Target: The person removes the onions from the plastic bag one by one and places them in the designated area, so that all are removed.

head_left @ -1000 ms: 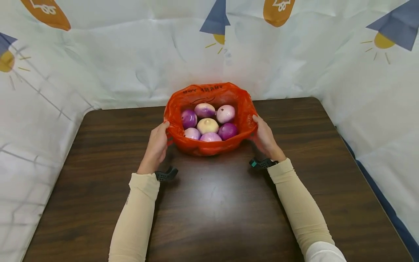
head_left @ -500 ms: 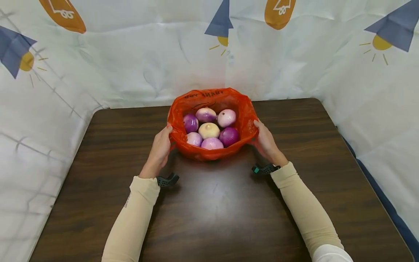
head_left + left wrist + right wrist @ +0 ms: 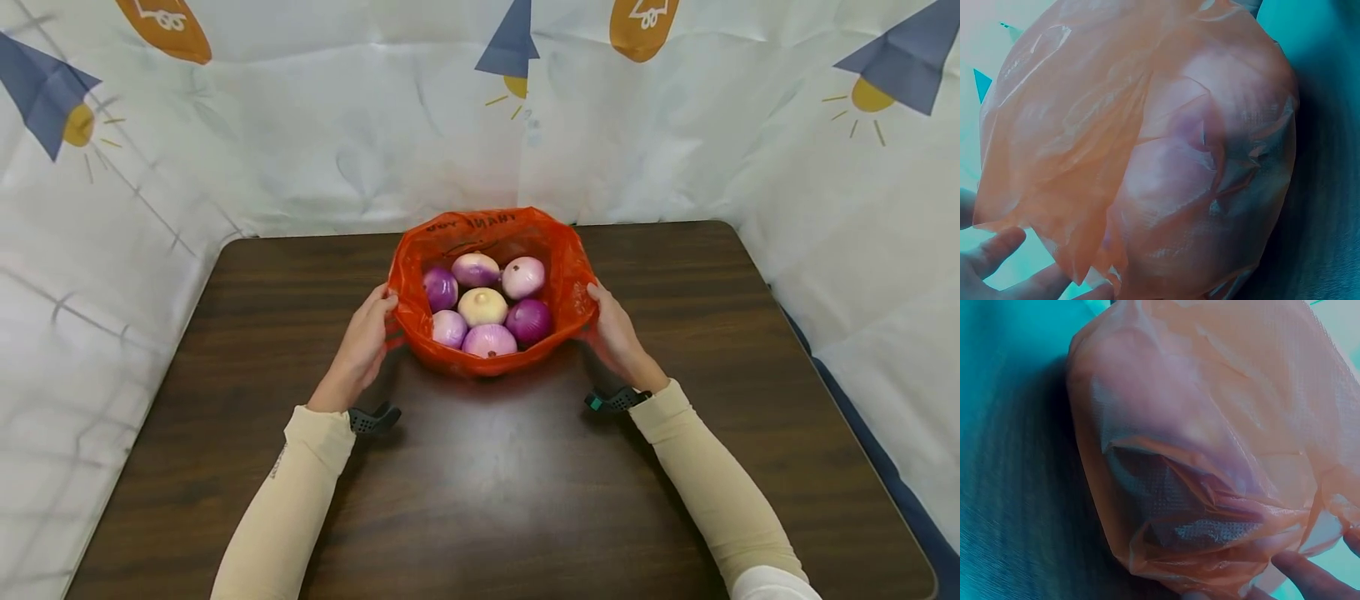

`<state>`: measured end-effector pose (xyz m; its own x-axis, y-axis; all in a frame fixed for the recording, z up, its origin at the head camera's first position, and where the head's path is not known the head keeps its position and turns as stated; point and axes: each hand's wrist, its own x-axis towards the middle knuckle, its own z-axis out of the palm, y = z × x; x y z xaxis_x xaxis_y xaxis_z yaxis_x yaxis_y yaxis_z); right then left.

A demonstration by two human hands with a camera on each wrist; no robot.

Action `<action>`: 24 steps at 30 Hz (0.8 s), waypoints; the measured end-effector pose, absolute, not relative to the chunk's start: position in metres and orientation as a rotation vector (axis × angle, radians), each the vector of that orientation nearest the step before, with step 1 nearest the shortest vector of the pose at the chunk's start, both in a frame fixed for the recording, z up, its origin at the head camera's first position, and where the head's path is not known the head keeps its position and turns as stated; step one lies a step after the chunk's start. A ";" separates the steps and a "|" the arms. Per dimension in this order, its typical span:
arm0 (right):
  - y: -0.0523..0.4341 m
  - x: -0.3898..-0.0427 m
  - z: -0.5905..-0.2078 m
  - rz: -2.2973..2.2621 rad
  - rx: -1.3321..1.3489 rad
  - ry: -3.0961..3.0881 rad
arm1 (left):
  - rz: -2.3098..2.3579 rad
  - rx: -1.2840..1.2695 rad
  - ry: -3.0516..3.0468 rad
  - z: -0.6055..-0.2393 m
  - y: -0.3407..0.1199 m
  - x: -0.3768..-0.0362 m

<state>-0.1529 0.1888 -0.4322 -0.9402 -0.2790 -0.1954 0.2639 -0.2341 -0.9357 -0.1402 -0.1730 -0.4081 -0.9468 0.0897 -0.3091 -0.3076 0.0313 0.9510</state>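
Observation:
A red plastic bag [image 3: 495, 367] with dark lettering inside its back wall sits wide-mouthed on the table. Several peeled onions lie inside, among them a pale yellow onion [image 3: 482, 307] in the middle and a deep purple onion [image 3: 528, 322] to its right. My left hand [image 3: 362, 343] pinches the bag's left rim between thumb and fingers. At the opposite rim my right hand [image 3: 617, 329] grips the plastic the same way. In the left wrist view the thin bag wall [image 3: 1085, 144] shows onions pressing through, and fingers [image 3: 997, 250] lie at its lower edge.
The dark wood-grain table [image 3: 487, 500] reaches to a white sheet [image 3: 337, 125] with printed lamps behind and at both sides. A dark band [image 3: 377, 418] sits at my left wrist and another band [image 3: 617, 400] at the right.
The bag with its onions, held by both hands, now appears slightly lower and further right in the head view. The backdrop has also shifted right at the left side. Both grips look the same.

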 end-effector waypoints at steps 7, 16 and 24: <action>0.185 -0.138 -0.431 -2.213 -0.032 1.696 | 1.977 -0.201 2.014 -0.405 -0.173 -0.129; 0.190 -0.116 -0.432 -2.178 -0.075 1.698 | 1.940 -0.172 2.005 -0.405 -0.181 -0.107; 0.192 -0.099 -0.430 -2.153 -0.153 1.694 | 1.915 -0.166 2.004 -0.399 -0.184 -0.089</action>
<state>-0.0987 0.1919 -0.4300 -0.9160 -0.3700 -0.1550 0.2378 -0.1896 -0.9526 -0.0887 -0.1843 -0.3989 -0.9273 0.1623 -0.3372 -0.3295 0.0734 0.9413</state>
